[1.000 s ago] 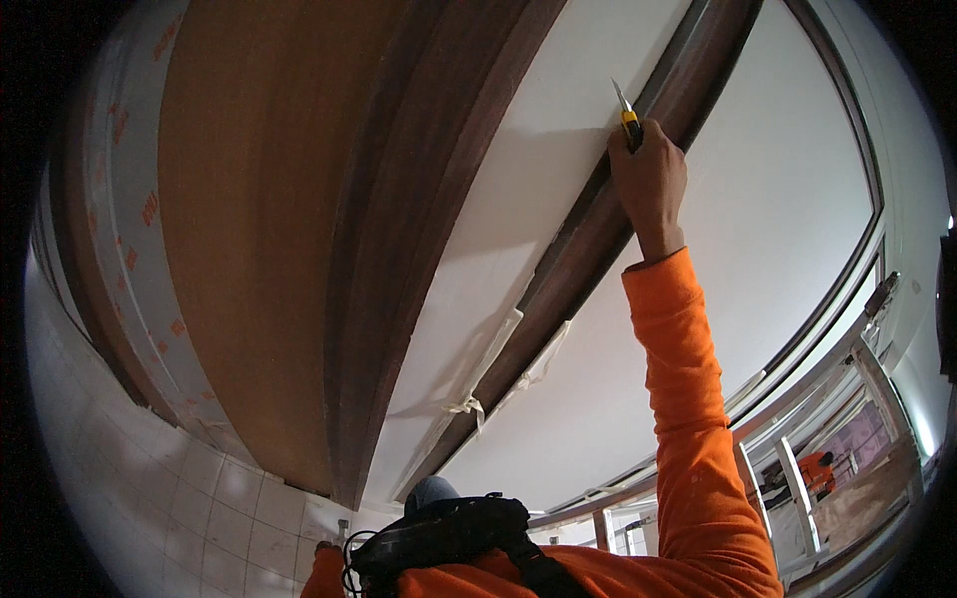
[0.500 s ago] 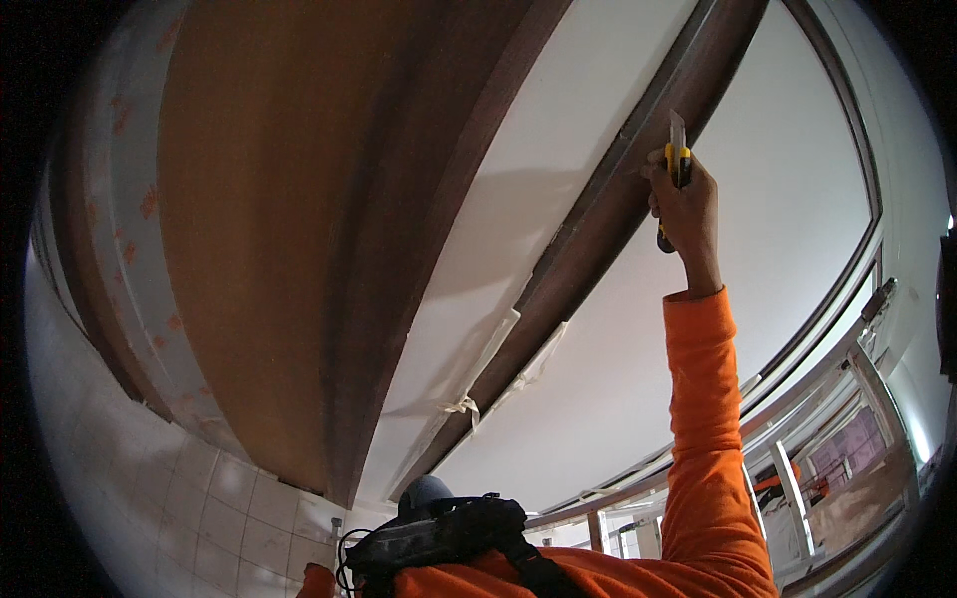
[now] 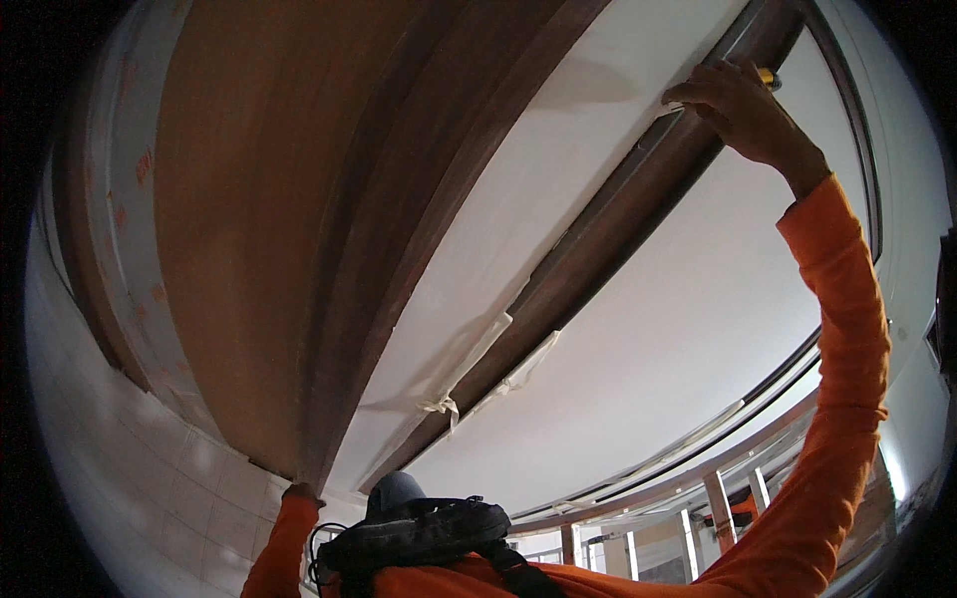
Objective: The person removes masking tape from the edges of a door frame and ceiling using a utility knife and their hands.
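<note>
My right hand is raised high at the upper right, over the dark wood strip. Its fingers are closed round a utility knife, of which a yellow end shows behind the hand; the blade is largely hidden. The fingertips reach the strip's left edge, beside the white panel. Down at the lower left, my left hand is at the bottom end of the brown wood frame, apparently against it. Its fingers are too small and dark to make out. Loose pale masking tape hangs along the strip's lower part.
A broad brown panel fills the left side. Pale tiles lie at the lower left. A second white panel spans the right, with a slatted railing below it. A black strapped bag is on my body.
My right hand has moved up and right with the utility knife, turning over onto the strip's edge. My left hand has risen to the bottom of the brown frame. The view has shifted slightly.
</note>
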{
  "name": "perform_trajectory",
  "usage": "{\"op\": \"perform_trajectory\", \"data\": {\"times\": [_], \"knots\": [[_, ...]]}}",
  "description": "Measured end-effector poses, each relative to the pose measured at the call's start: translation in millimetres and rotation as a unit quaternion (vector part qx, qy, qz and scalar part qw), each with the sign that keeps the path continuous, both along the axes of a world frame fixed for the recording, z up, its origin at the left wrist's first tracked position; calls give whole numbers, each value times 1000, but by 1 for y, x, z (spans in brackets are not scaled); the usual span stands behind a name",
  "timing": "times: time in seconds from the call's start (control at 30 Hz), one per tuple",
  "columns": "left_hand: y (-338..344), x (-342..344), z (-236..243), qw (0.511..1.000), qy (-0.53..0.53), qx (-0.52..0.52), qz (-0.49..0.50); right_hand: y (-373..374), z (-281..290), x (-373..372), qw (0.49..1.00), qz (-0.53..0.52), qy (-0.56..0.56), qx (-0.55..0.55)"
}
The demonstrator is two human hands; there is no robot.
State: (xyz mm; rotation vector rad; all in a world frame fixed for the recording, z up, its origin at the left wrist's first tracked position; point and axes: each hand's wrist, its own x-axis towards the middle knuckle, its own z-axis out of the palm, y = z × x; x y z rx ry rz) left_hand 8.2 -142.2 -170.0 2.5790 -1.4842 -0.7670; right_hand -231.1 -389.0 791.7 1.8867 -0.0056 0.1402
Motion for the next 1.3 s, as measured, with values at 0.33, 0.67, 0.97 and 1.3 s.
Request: {"op": "perform_trajectory", "data": {"times": [0.33,0.67,0.97,1.3], "knots": [[-92,-26,235,870,272,-412,-6,13,-10,47,993,-69,83,-46],[-191,-41,603,579,45,-783,-221,3,-8,44,991,-77,104,-27],[-265,-76,722,530,-28,-838,-125,22,-17,55,985,-138,95,-38],[-264,-91,743,611,61,-789,-38,21,-19,60,983,-133,128,-13]]}}
